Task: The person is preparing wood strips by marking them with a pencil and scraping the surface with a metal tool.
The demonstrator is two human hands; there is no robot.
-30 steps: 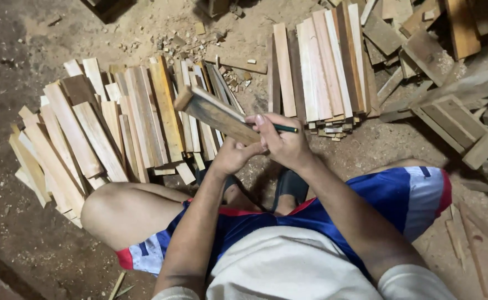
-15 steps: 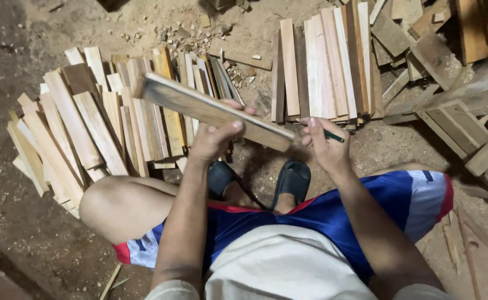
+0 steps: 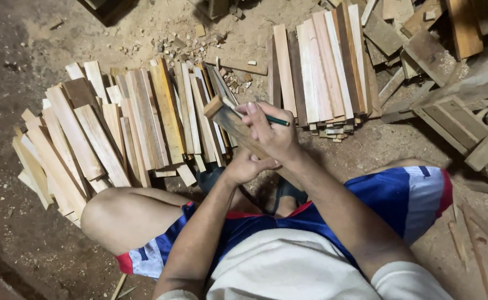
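Wooden offcuts cover most of the sawdust-strewn dirt floor point(image 3: 21, 244), and the biggest mass is the fanned heap of pale and tan flat slats point(image 3: 105, 139) at the person's left, lying side by side and overlapping within easy reach of the seated body. Ahead and to the right sits a neater stack of long light planks point(image 3: 324, 66), squared at the near ends, and beyond it a loose jumble of darker grey boards and scrap point(image 3: 455, 111) fills the right edge. Between these piles the person sits low with knees spread in blue, white and red shorts point(image 3: 405, 194), so the lap serves as a work spot. Angled up from the lap toward the heap is a short brown wooden slat point(image 3: 230, 119), its far end raised and free; the left hand point(image 3: 246, 166) is clenched around its lower part from beneath, steadying it. The right hand point(image 3: 271, 133) lies over the slat's upper face, fingers pinched on a thin dark green pencil point(image 3: 277, 120) whose point I cannot see, so whether it touches the wood is unclear. Small pale chips point(image 3: 183, 47) scatter behind the heap.
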